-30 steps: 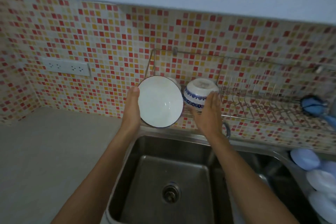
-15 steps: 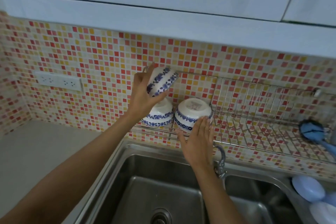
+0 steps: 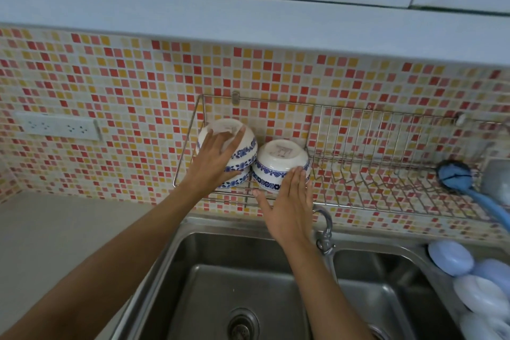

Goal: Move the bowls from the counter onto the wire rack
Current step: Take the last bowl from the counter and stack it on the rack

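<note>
Stacking is what has just happened: the left hand [image 3: 218, 159] now presses a blue-patterned bowl [image 3: 237, 141] upside down onto another inverted bowl [image 3: 238, 180] at the left end of the wire rack [image 3: 386, 174], fingers spread over its foot and side, clasping it. Half a second ago that bowl was tilted in the air above the rack; a second ago it was held facing the camera, showing its white inside. So it has been turned over and seated, and the rack now carries three bowls: the stack of two, and a third inverted bowl [image 3: 280, 165] touching the stack on its right.

The right hand [image 3: 289, 207] is flat and open, fingers together, its fingertips [image 3: 299, 174] resting against the lower side of that third bowl, gripping nothing, much as in both earlier frames.

The view has also swung upward, and the rack sits lower in it. The visible stretch of bench [image 3: 69, 229] left of the sink [image 3: 234, 270] holds no bowls, so the task looks nearly done, though the bench elsewhere is out of view. The stack may need steadying before release.
</note>
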The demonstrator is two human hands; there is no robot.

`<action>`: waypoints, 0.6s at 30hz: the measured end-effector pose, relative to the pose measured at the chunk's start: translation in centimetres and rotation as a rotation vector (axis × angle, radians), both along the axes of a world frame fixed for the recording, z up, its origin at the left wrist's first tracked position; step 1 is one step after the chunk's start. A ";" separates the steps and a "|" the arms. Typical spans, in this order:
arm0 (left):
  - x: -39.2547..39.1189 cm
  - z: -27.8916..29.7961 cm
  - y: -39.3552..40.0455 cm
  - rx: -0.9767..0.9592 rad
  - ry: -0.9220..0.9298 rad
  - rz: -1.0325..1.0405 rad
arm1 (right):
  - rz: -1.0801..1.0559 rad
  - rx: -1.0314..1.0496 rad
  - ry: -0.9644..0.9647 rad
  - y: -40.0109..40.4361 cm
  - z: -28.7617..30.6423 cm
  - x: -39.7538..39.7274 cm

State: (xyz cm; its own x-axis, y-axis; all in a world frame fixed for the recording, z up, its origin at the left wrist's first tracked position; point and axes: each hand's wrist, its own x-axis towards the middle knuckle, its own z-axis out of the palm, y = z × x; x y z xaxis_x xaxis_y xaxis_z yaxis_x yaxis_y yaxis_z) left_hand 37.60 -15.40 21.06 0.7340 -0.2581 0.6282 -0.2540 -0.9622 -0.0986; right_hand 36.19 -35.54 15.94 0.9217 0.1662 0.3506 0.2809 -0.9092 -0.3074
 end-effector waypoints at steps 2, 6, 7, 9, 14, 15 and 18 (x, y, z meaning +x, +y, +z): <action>0.3 -0.3 0.3 -0.014 0.011 0.005 | -0.003 -0.003 0.002 0.0 -0.1 0.0; 0.6 -0.6 0.5 -0.050 0.067 0.011 | -0.003 -0.007 -0.003 0.1 -0.1 0.0; 0.6 -0.7 0.5 -0.064 0.084 0.014 | -0.002 -0.010 -0.001 0.1 -0.1 0.0; 0.7 -0.7 0.7 -0.094 0.118 0.026 | -0.001 -0.007 0.002 0.1 0.0 -0.1; 1.1 -0.9 0.8 -0.121 0.180 0.051 | -0.005 -0.002 -0.003 0.1 -0.1 0.0; 1.1 -0.9 0.9 -0.117 0.187 0.055 | -0.005 -0.001 -0.003 0.2 -0.2 0.1; 1.2 -1.1 1.1 -0.107 0.198 0.056 | -0.009 0.003 -0.008 0.2 -0.2 0.1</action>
